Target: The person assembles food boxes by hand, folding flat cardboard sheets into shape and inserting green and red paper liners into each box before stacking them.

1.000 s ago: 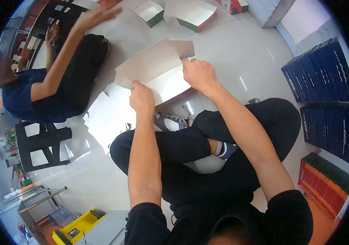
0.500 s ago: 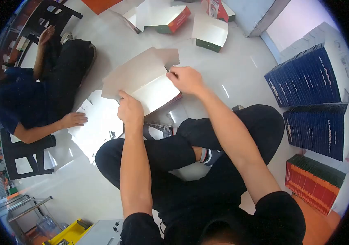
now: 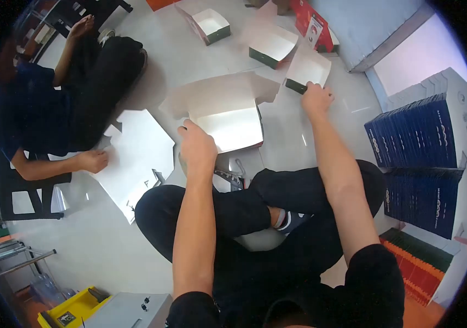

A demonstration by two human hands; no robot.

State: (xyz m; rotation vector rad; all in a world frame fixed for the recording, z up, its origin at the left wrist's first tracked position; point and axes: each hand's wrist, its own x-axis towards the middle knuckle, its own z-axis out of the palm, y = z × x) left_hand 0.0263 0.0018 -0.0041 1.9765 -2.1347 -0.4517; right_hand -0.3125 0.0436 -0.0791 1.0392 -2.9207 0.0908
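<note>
In front of my crossed legs stands an open cardboard box [image 3: 228, 128], white inside, with its lid raised at the back. My left hand [image 3: 198, 147] is closed on this box's left front corner. Farther right, my right hand [image 3: 317, 100] is closed at the front edge of another open box [image 3: 310, 65], which has a dark green outer side. The fingertips of that hand are partly hidden. To the left lies a pile of flat white cardboard blanks [image 3: 140, 150], not touched by my hands.
More open boxes [image 3: 271, 44] stand at the back, beside a red printed box [image 3: 315, 27]. A co-worker [image 3: 53, 109] sits at left, one hand by the blanks. Stacks of blue folded cartons [image 3: 414, 136] and red-green ones [image 3: 416, 262] line the right. A yellow bin [image 3: 74, 309] is at lower left.
My right hand has left the box before me and reached right and away to the green-sided box. My left hand stays at the first box's left side. The co-worker's near hand has curled.
</note>
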